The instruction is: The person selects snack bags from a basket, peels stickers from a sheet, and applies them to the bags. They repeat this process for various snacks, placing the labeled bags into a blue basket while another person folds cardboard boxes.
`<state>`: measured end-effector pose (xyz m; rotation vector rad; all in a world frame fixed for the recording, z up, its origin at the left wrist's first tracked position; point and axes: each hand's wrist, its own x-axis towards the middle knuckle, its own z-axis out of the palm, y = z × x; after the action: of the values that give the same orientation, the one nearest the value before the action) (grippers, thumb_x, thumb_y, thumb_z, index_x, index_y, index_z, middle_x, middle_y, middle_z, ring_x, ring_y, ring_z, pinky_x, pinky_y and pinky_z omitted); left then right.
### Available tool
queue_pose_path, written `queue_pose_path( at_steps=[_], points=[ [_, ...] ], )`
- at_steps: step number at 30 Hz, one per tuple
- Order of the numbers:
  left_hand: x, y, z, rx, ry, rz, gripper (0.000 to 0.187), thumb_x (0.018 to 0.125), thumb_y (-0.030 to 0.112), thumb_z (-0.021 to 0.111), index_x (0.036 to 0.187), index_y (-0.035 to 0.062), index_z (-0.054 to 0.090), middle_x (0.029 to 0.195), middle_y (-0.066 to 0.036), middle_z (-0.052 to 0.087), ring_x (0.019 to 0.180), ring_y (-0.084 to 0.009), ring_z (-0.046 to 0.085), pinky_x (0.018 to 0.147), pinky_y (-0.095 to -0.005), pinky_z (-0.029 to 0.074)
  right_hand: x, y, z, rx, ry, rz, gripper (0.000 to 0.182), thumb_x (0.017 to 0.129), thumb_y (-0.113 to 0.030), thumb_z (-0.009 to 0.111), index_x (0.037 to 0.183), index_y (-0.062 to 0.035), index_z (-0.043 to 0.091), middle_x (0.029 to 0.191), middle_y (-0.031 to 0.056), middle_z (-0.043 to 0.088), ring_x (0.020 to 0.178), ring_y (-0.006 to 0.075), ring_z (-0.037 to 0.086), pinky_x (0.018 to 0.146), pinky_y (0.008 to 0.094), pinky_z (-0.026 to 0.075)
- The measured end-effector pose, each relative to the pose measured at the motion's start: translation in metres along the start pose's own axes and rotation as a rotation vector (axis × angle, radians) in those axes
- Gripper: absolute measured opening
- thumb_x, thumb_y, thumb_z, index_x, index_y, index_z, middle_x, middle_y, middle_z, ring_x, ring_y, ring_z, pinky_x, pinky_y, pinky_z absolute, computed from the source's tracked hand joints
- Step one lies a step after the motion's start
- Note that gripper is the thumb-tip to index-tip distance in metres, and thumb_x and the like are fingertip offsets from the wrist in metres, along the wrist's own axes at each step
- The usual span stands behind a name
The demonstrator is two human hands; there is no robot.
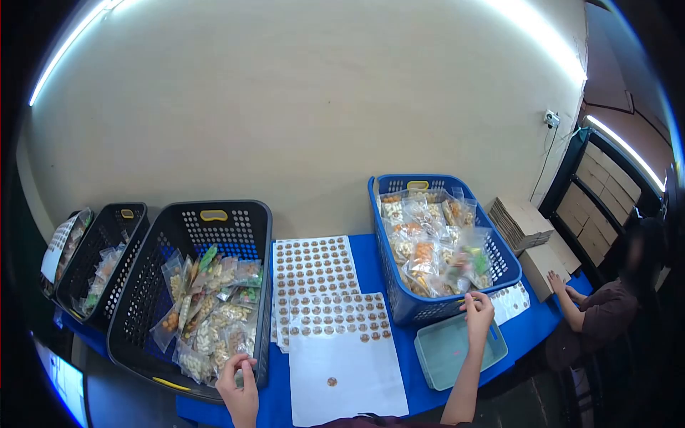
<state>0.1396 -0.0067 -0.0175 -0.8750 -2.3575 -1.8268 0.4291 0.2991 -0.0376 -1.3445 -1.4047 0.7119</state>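
My left hand (237, 391) is at the front right of the large black basket (262, 285), beside its clear packets of snacks (214, 321). Its thumb and fingers are bent together, and anything small between them is too fine to make out. My right hand (478, 317) is raised at the front rim of the blue basket (399, 308), its fingers loosely curled and slightly apart. Just beyond them a motion-blurred packet (472, 258) shows over the heaped packets there. Between the baskets lie sheets of round stickers (335, 314); the front sheet (349, 385) bears one sticker near its middle.
A pale green tray (428, 367) stands below my right hand. Smaller black baskets (135, 214) stand at the left. Cardboard pieces (524, 225) are stacked at the right, where another person's hand (556, 282) rests on a box. Blue covering (399, 342) spreads over the table.
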Motion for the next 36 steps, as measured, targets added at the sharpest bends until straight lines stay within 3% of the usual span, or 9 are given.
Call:
queue_pose_path(
  at_steps=[9, 13, 22, 26, 29, 31, 33, 34, 36],
  points=[
    [0.007, -0.005, -0.005, -0.011, -0.138, -0.013, 0.013, 0.083, 0.001, 0.043, 0.088, -0.0062, 0.053, 0.075, -0.01, 0.059, 0.069, -0.0127, 0.057, 0.067, -0.0231, 0.045, -0.05, -0.005, 0.008, 0.205, -0.178, 0.096, 0.012, 0.081, -0.012, 0.055, 0.081, 0.0005, 0.055, 0.056, 0.0032, 0.055, 0.048, 0.0051, 0.047, 0.041, 0.0172, 0.032],
    [0.011, -0.001, -0.011, -0.467, -0.137, -0.114, 0.011, 0.08, 0.001, 0.048, 0.086, -0.0043, 0.055, 0.074, -0.01, 0.06, 0.07, -0.0129, 0.058, 0.066, -0.0249, 0.045, -0.055, -0.003, -0.002, 0.269, -0.164, 0.077, 0.012, 0.082, -0.012, 0.054, 0.081, -0.0001, 0.056, 0.057, 0.0016, 0.052, 0.049, 0.0046, 0.046, 0.043, 0.0165, 0.031],
    [0.112, 0.049, -0.05, 0.055, -0.339, 0.496, 0.008, 0.078, 0.005, 0.051, 0.081, -0.0005, 0.057, 0.074, -0.01, 0.06, 0.068, -0.018, 0.059, 0.063, -0.0271, 0.045, -0.06, 0.015, -0.006, 0.275, -0.169, 0.043, 0.011, 0.083, -0.013, 0.051, 0.081, -0.0029, 0.055, 0.055, -0.0003, 0.048, 0.045, 0.0042, 0.042, 0.04, 0.0153, 0.029],
    [0.198, -0.028, -0.045, 0.346, -0.373, 0.349, 0.017, 0.079, 0.015, 0.052, 0.085, -0.0011, 0.056, 0.073, -0.012, 0.06, 0.069, -0.0203, 0.059, 0.063, -0.0296, 0.045, -0.064, 0.015, 0.001, 0.258, -0.2, 0.091, 0.011, 0.083, -0.014, 0.05, 0.08, -0.0039, 0.054, 0.055, -0.0006, 0.048, 0.045, 0.0029, 0.041, 0.035, 0.0145, 0.026],
    [0.237, -0.156, -0.045, 0.398, -0.39, 0.144, 0.023, 0.077, 0.02, 0.053, 0.086, -0.0011, 0.057, 0.078, -0.013, 0.061, 0.068, -0.0215, 0.059, 0.063, -0.0318, 0.046, -0.065, 0.017, 0.006, 0.237, -0.24, 0.076, 0.011, 0.083, -0.014, 0.05, 0.081, -0.0038, 0.054, 0.056, -0.0004, 0.048, 0.045, 0.0032, 0.041, 0.036, 0.0147, 0.027],
    [0.249, -0.239, -0.046, 0.588, -0.583, -0.017, 0.028, 0.073, 0.025, 0.055, 0.084, -0.001, 0.059, 0.078, -0.013, 0.062, 0.066, -0.0224, 0.059, 0.062, -0.0323, 0.046, -0.063, 0.02, 0.012, 0.254, -0.263, 0.082, 0.012, 0.083, -0.012, 0.05, 0.081, -0.0015, 0.054, 0.057, 0.0014, 0.049, 0.047, 0.0045, 0.043, 0.04, 0.0154, 0.03],
    [0.233, -0.236, -0.049, 0.88, -0.769, -0.267, 0.027, 0.071, 0.028, 0.056, 0.084, 0.0061, 0.063, 0.079, -0.013, 0.062, 0.072, -0.0246, 0.059, 0.066, -0.034, 0.046, -0.063, 0.026, 0.019, 0.275, -0.291, 0.086, 0.011, 0.083, -0.01, 0.05, 0.081, 0.0005, 0.054, 0.059, 0.003, 0.051, 0.05, 0.006, 0.046, 0.044, 0.0164, 0.034],
    [0.228, -0.25, -0.045, 0.894, -0.801, -0.271, 0.027, 0.071, 0.029, 0.056, 0.085, 0.007, 0.064, 0.08, -0.013, 0.062, 0.073, -0.026, 0.059, 0.067, -0.0346, 0.045, -0.067, 0.02, 0.018, 0.246, -0.319, 0.07, 0.012, 0.08, -0.012, 0.056, 0.081, -0.0009, 0.058, 0.062, 0.0025, 0.052, 0.054, 0.0101, 0.048, 0.049, 0.0226, 0.038],
    [0.224, -0.294, -0.03, 0.968, -0.915, -0.205, 0.03, 0.071, 0.033, 0.056, 0.087, 0.0077, 0.064, 0.082, -0.013, 0.062, 0.076, -0.0271, 0.059, 0.069, -0.0357, 0.045, -0.068, 0.02, 0.033, 0.253, -0.379, 0.04, 0.012, 0.081, -0.013, 0.055, 0.084, -0.0016, 0.059, 0.063, -0.0001, 0.052, 0.054, 0.0065, 0.047, 0.049, 0.0199, 0.037]
  ],
)
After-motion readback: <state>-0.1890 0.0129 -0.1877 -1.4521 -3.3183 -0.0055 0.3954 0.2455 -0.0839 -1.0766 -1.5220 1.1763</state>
